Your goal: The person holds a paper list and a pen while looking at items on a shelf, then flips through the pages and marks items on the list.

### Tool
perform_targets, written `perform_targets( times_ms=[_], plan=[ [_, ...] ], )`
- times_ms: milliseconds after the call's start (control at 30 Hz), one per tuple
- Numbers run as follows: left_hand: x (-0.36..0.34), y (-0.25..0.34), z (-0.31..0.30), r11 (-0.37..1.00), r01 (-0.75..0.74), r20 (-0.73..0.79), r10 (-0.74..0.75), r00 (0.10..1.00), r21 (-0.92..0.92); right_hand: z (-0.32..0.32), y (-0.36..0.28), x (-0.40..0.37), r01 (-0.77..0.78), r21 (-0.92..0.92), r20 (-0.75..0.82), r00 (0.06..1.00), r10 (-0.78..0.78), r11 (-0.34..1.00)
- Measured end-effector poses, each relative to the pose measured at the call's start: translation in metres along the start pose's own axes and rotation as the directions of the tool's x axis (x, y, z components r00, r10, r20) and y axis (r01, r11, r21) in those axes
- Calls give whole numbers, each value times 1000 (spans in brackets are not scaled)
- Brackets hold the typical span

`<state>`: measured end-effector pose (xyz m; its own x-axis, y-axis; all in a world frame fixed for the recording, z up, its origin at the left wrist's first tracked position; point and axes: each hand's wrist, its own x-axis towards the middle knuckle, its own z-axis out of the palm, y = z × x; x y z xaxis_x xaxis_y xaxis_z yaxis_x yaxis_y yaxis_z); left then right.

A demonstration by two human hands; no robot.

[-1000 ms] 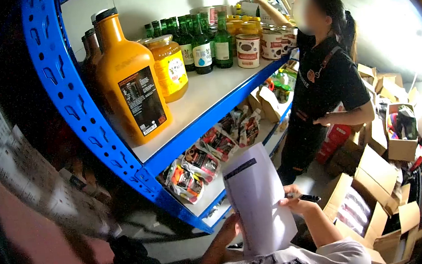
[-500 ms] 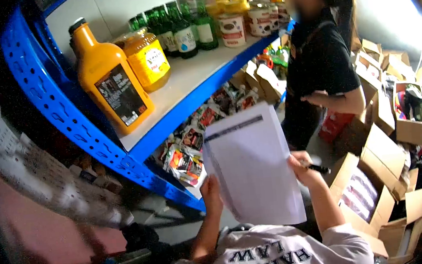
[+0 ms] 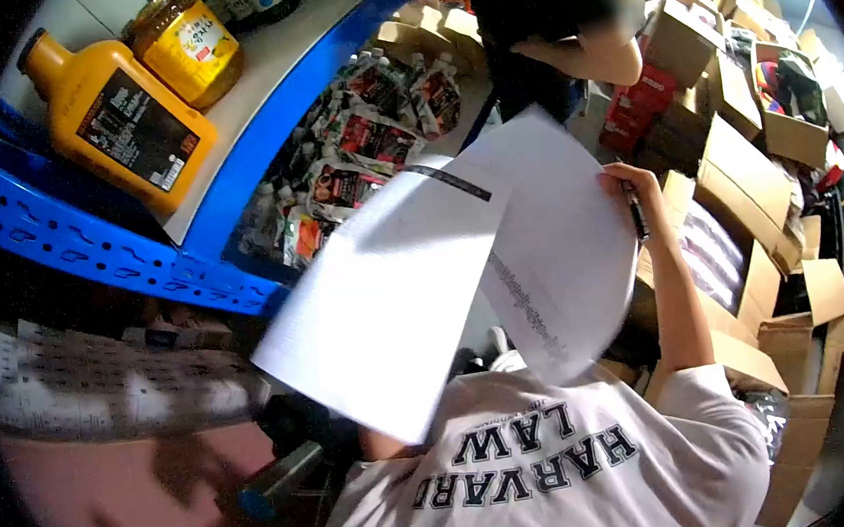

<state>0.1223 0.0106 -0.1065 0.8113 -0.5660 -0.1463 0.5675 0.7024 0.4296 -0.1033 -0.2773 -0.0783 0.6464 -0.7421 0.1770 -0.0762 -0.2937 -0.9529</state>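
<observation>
Two parts of a paper stack spread apart in front of my chest. The left sheet [image 3: 385,297] is brightly lit, with a dark printed band near its top edge. Behind it, the right sheet [image 3: 561,241] bends and carries small print along its lower left. My right hand [image 3: 633,190] is closed at the right sheet's upper right edge and also holds a black pen [image 3: 637,217] pointing down. My left hand is hidden behind the left sheet; only a bit of forearm shows below it.
A blue-framed shelf [image 3: 261,142] holds an orange jug [image 3: 124,129], a yellow-labelled jar [image 3: 187,48] and green bottles. Spouted pouches [image 3: 371,137] lie underneath. A person in black [image 3: 533,43] stands ahead. Open cardboard boxes [image 3: 746,175] crowd the right side.
The stacked papers have parted, the left sheet swinging left and the right one lifting. My right hand has risen. My left hand has gone behind the paper. The view has tilted down.
</observation>
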Motion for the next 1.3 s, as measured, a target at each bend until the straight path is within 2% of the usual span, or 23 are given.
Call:
perform_targets(
  times_ms=[67, 100, 133, 167, 233, 367, 500, 533, 633, 667, 767, 800, 833, 867, 900, 967, 1033, 1067, 1100, 1167, 1200, 1233, 1300],
  plan=[
    [0, 2, -6, 930, 49, 75, -23, 997, -365, -1, -3, -11, -51, 91, -110, 992, 61, 995],
    [0, -1, -7, 855, 115, 140, -51, 989, -506, -4, -11, -16, -105, -3, -89, 991, 104, 995],
    [-1, -2, -3, 779, 195, 209, -84, 974, -596, -3, -13, -20, -183, 11, -97, 978, 184, 983],
    [-7, -5, 14, 705, 393, 399, -169, 901, -590, -3, -7, -22, -156, 44, -77, 984, 159, 987],
    [-12, -8, 16, 812, 396, 372, -241, 897, -428, 1, 15, -25, -109, 113, -42, 993, 114, 988],
    [-22, -19, 20, 733, 466, 372, -305, 877, -496, 10, 34, -26, -63, 121, -101, 992, 75, 991],
    [-26, -25, 4, 758, 540, 417, -385, 824, -367, 25, 22, -29, -142, 216, -109, 980, 168, 966],
    [-30, -26, 12, 796, 496, 318, -397, 861, -347, 26, 24, -29, -102, 276, -85, 988, 130, 956],
    [-37, -25, 4, 848, 422, 202, -374, 905, -321, 37, 10, -28, -45, 318, -111, 990, 84, 947],
    [-37, -22, 4, 834, 395, 0, -428, 904, -386, 40, 9, -26, -24, 300, -129, 990, 65, 954],
    [-44, -29, -41, 974, 97, -336, -163, 928, -204, 49, -10, -32, -23, 360, -174, 981, 91, 933],
    [-34, -25, -105, 999, -25, 518, 35, 855, -26, 48, -15, -32, 21, 339, -144, 989, 30, 941],
    [-44, -23, -69, 856, -418, 342, 312, 887, 305, 50, -14, -31, 36, 341, -143, 990, 14, 939],
    [-54, -24, -32, 484, -600, 251, 605, 756, 637, 51, -17, -31, 37, 348, -118, 993, 5, 937],
    [-64, -18, 8, 20, -502, 275, 818, 506, 865, 52, -22, -32, 32, 355, -96, 995, 3, 934],
    [-69, 6, 49, -47, -615, 417, 775, 475, 787, 54, -31, -36, 29, 412, -89, 996, 9, 911],
    [-62, 24, 78, 261, -623, 447, 503, 740, 737, 53, -47, -39, 64, 403, -47, 998, -49, 913],
    [-47, 26, 86, 416, -570, 469, 327, 821, 708, 54, -41, -31, 71, 397, -63, 997, -50, 915],
    [-49, 29, 94, 551, -494, 504, 148, 851, 673, 56, -41, -31, 89, 396, -78, 995, -62, 914],
    [-64, 20, 112, 528, -310, 349, 28, 937, 791, 56, -44, -32, 98, 377, -83, 994, -72, 921],
    [-65, 14, 111, 746, -141, 163, 45, 986, 651, 56, -41, -33, 144, 347, -103, 988, -115, 927],
    [-74, 12, 121, 770, -121, 184, 5, 983, 626, 59, -41, -34, 186, 316, -125, 980, -154, 930],
    [-65, 12, 113, 816, -111, 106, 61, 992, 567, 65, -48, -36, 224, 241, -145, 970, -193, 944]
  ],
)
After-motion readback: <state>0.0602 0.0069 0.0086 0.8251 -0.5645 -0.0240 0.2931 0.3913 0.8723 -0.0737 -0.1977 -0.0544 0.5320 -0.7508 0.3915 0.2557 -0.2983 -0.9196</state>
